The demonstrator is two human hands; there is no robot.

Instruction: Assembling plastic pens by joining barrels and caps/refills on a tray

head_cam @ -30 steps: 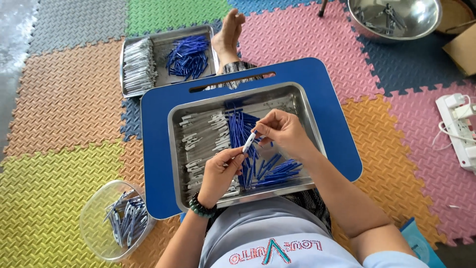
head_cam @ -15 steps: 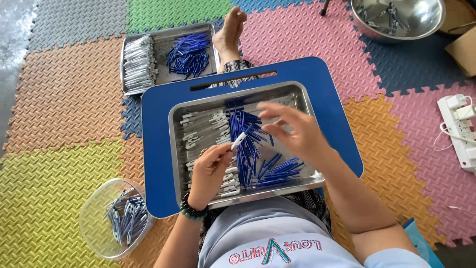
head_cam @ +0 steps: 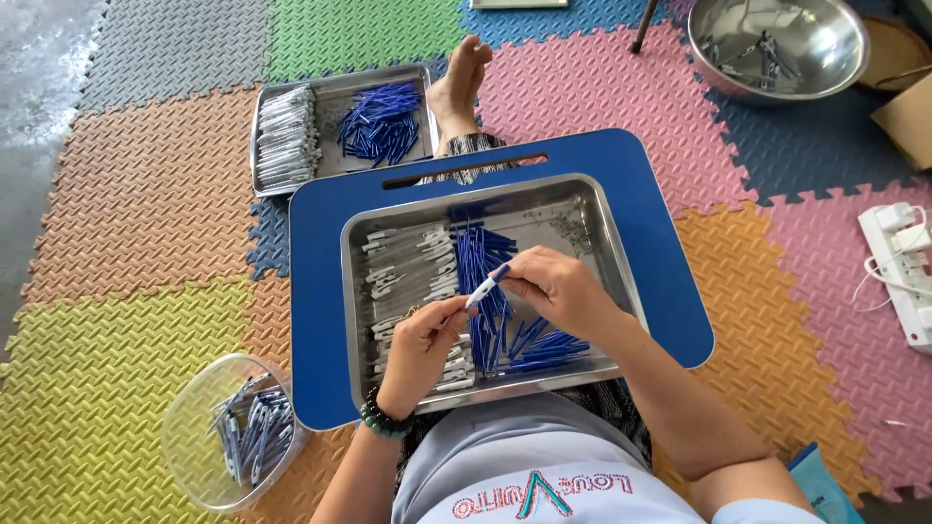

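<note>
Small white-and-blue pen part, tilted (blue end up), above steel tray

Lap board with a tray, more containers around it on the foam mat floor.

A metal tray sat on a lap board across the person's lap; inside, clip pieces lay left and thin tubes lay middle to near right. Above the tray's near half, the left hand and right hand met on one small part. A second tray lay far left, a foot just right of it. A plastic tub stood near left, a steel bowl far right, a power strip at the right edge.
</note>
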